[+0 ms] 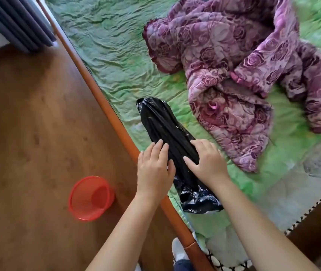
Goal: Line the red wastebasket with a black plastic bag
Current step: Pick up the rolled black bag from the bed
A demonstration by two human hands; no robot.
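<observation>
Both palms down on the black plastic bag (167,130), fingers spread, pressing it flat on the green sheet (106,45); neither is closed round it. Left hand (153,165) sits at the bag's floor-side edge, right hand (204,161) on its far side. Bag is bunched long, mouth end crumpled below the wrists, hanging near the wooden bed rail (120,130). Red wastebasket (90,197) stands empty on the floor, down-left of the left hand, well apart. Risks, as I judge: slick film slips off the rail; mouth stays stuck shut when pulled open. Floor round the basket is open; purple quilt (243,75) crowds the right hand's side.
</observation>
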